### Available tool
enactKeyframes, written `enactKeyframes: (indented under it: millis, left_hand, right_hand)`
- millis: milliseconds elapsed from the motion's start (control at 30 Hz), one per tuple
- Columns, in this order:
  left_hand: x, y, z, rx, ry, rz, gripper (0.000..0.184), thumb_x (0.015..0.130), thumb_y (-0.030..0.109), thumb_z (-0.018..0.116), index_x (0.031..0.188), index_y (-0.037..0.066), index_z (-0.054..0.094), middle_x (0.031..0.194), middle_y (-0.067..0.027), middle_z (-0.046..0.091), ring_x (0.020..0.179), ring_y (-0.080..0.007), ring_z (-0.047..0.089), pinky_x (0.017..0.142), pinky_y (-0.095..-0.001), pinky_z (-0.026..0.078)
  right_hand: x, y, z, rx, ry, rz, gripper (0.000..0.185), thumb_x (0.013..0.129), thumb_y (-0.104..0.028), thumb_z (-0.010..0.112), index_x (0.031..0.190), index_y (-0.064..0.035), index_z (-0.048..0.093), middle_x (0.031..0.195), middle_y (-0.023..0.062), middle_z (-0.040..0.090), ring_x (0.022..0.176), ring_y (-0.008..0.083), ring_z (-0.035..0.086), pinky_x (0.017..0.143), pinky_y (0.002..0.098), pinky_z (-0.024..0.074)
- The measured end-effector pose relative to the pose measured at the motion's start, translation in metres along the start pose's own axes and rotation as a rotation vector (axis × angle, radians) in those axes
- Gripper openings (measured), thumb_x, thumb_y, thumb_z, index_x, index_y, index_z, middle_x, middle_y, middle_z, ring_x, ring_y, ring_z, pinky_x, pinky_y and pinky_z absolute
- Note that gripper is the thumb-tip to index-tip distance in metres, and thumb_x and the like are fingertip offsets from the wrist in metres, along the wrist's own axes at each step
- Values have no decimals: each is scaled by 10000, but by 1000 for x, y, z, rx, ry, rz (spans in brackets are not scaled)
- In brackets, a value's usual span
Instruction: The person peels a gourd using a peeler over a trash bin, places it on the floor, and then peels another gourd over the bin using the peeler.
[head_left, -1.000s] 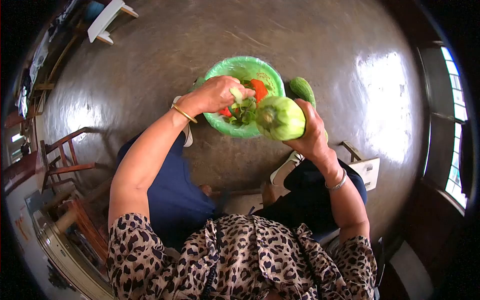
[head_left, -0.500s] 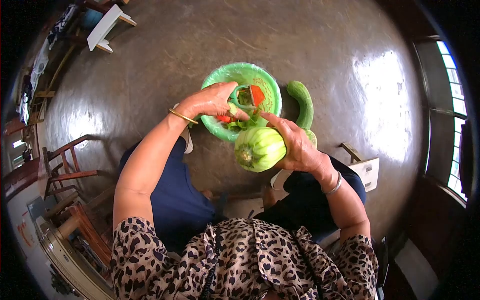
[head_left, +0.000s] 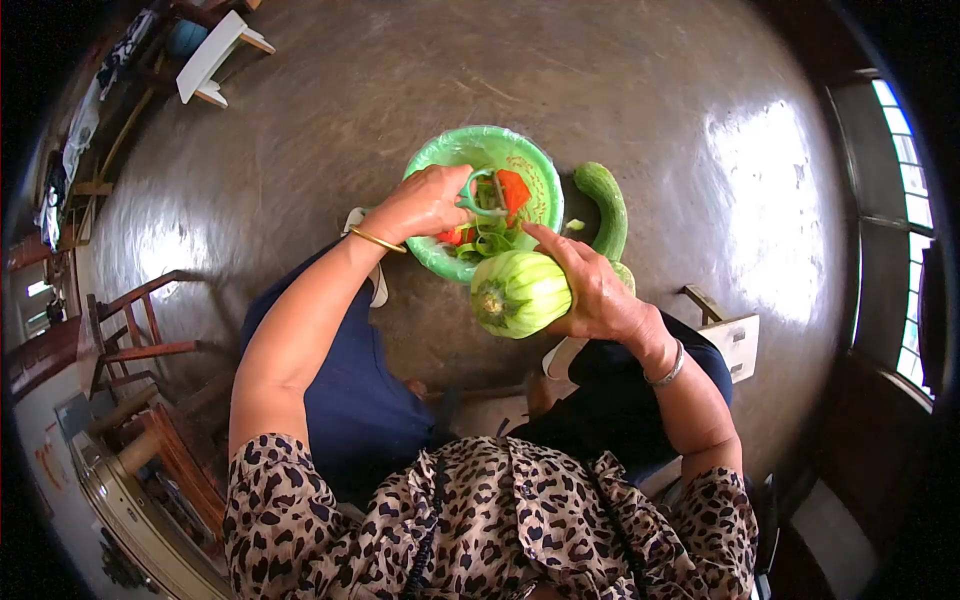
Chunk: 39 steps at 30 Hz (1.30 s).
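Note:
Over the rim of a green plastic basin [head_left: 430,250], my left hand [head_left: 435,203] grips a green-handled peeler [head_left: 482,194]. The peeler's head is above the peelings. My right hand [head_left: 598,292] is wrapped round a large, mostly peeled pale-green gourd [head_left: 522,293], its stem end turned toward me at the basin's near edge. Green strips of peel [head_left: 493,240] and orange-red pieces [head_left: 513,192] lie inside the basin. A long, curved, unpeeled green gourd [head_left: 604,205] rests on the floor to the right, its near end partly behind my right hand.
A small pale-green scrap [head_left: 575,225] lies on the floor between basin and curved gourd. A low white stool [head_left: 735,345] is by my right knee, another white stool [head_left: 210,57] at the far left. Wooden chair [head_left: 130,335] stands at left.
A pale-green scrap that was at my left fingers is no longer there, and one now lies on the floor right of the basin. My left hand has drawn back slightly; the held gourd has barely shifted.

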<state>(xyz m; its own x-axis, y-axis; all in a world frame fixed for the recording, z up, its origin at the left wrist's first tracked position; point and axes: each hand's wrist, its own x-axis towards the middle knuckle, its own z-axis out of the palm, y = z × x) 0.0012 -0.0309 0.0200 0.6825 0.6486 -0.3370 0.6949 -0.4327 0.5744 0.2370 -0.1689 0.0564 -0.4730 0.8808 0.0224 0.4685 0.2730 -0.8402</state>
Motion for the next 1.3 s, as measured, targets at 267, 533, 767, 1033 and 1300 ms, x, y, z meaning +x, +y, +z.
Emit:
enactKeyframes:
  millis: [267,533,767,1033,1300]
  left_hand:
    - [-3,42,-13,-730,-242,175,273,790,206,797,928,59,613,838,57,568,831,-56,507,765,-228,434]
    - [-7,39,-2,-1075,-263,-77,139,830,149,706,896,55,629,827,34,613,716,-47,552,652,-213,441]
    - [1,50,18,-1286,-121,-172,285,882,319,684,1003,66,632,793,18,617,627,-36,486,531,-216,394]
    - [-22,86,14,-1704,-314,-123,457,991,411,458,1335,109,458,1217,-79,550,1146,-153,541,960,-295,464]
    - [-20,77,-2,-1784,-308,-176,592,863,483,633,1283,81,524,1126,-87,640,966,-194,642,864,-341,540]
  right_hand:
    - [1,-2,1,-26,-58,-38,915,552,-115,837,1341,3,387,1100,238,588,1059,427,563,916,449,464]
    - [0,-18,-4,37,-102,-53,865,575,-140,833,1334,-42,431,1128,202,585,1056,388,574,930,434,465]
    - [2,-7,-29,39,414,-69,711,607,-150,852,1219,-44,505,1070,145,619,1003,338,611,880,400,488]
    - [21,-34,-10,-351,441,-410,524,664,-124,708,1170,-194,590,1306,112,493,1263,340,440,1030,498,380]
    - [19,-26,-34,-414,586,-183,671,704,29,623,1331,-170,487,1363,238,416,1228,399,475,985,473,447]
